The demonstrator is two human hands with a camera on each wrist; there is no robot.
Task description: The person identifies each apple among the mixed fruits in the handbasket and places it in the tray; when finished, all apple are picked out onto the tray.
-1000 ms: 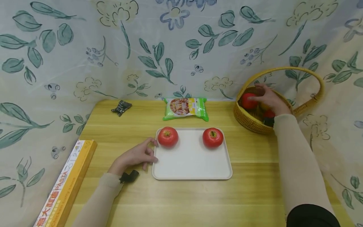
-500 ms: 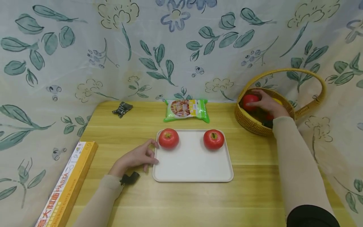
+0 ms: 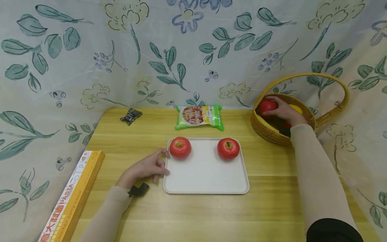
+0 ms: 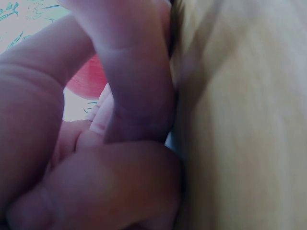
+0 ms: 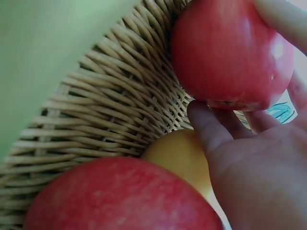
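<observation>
Right hand (image 3: 285, 111) lower, tabletop (image 3: 205, 213) seemingly wooden

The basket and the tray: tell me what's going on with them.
A person's right hand reaches into the wicker basket and has a red fruit in its grip, inside the rim. Another red fruit and a yellow fruit lie in there too. The left hand is at the left edge of the white tray, where two red fruits sit apart, near the far corners.
</observation>
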